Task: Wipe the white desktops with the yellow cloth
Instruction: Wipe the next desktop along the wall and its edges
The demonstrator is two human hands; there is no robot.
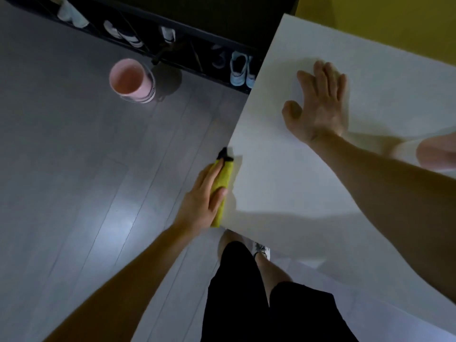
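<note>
A folded yellow cloth (223, 180), soft and nappy, lies along the left edge of the smooth, matt white counter (283, 183), held there by the left hand (201, 202): the fingers run long down its outer side and the thumb crosses its top, so the cloth is pinched between them against the counter's rim. A small black tag (224, 154) sticks out of the cloth's far tip, just beyond the fingertips. The right hand (320, 104) is well apart from the left, farther in on the counter, laid flat with the palm down and the fingers spread, holding nothing; a soft shadow surrounds it. Beyond the left hand, on the grey plank floor (86, 169) with its dull sheen, stands a round pink plastic bucket (132, 81); its contents cannot be made out. Past that runs a dark, low shoe rack (187, 43) with pale shoes, among them a light blue pair (240, 70) close to the counter's far corner; the other pairs are blurred and dim. Behind the right hand a mustard-yellow wall (370, 18) meets the counter. Below the hands, black shorts (246, 304) hide part of the floor, and a pinkish shape at the right border is cut off.
</note>
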